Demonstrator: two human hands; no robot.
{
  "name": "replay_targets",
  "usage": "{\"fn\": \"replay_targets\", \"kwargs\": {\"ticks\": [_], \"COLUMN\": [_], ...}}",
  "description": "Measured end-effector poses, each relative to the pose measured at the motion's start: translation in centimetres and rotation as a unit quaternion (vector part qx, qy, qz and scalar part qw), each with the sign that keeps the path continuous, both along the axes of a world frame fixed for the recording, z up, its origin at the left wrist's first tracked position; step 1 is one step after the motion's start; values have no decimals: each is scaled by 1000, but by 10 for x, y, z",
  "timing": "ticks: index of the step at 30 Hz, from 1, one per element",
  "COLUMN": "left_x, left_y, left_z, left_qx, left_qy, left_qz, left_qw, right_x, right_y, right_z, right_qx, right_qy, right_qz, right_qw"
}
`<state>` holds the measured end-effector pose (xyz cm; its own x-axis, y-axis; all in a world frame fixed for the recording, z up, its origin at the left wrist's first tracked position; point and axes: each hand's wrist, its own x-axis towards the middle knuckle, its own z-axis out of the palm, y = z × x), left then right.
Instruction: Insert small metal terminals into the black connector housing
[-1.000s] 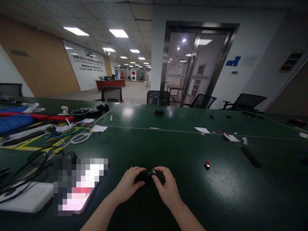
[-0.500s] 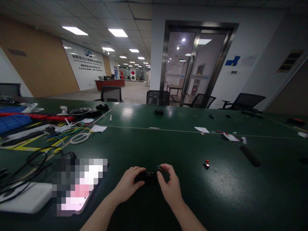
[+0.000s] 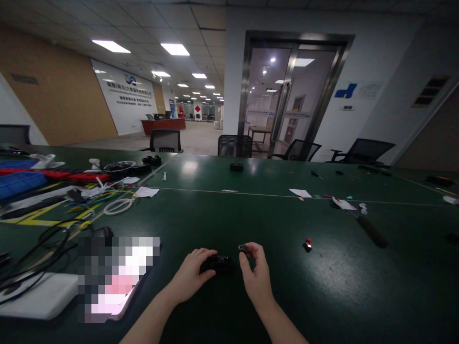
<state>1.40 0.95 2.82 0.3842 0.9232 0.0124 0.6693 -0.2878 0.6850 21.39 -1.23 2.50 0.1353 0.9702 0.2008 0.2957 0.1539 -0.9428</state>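
Observation:
My left hand point(image 3: 193, 268) is wrapped around the left end of a small black object point(image 3: 221, 261) with a glossy part, low on the dark green table point(image 3: 201, 224). Its exact kind is too dark to make out. To the right of it, my right hand point(image 3: 256, 272) pinches a small dark piece with a metallic glint point(image 3: 242, 248) between thumb and fingertips. That piece is held apart from the black object. A small red and black item point(image 3: 308, 245) lies farther right on the table.
At the left lie a phone with a blurred screen point(image 3: 125, 277), a white flat box point(image 3: 43, 294), black cables point(image 3: 53, 236) and a coiled white cable point(image 3: 118, 206). A small wrench point(image 3: 164, 176) and a black block point(image 3: 236, 166) are farther back. A dark handle-like object point(image 3: 372, 231) lies right.
My right hand has shifted slightly to the right with the small piece, widening the gap from the black object. My left hand stays in place.

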Motion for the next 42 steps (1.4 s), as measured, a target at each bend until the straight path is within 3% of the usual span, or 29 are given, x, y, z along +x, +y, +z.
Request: {"fn": "replay_targets", "kwargs": {"ticks": [11,34,42], "left_x": [-2,-2,0], "left_y": [4,0,-1], "left_z": [-13,-4,-3], "left_qx": [25,13,16], "left_qy": [-5,-6,-5], "left_qz": [-5,-9,2], "left_qw": [1000,1000,1000], "right_x": [0,4,1], "right_y": [5,10,9], "right_z": [-9,-21,-16], "right_qx": [13,-16,-22], "right_qy": [70,101,95], "right_qz": [-18,-42,-51], "right_qw": [997,994,994]}}
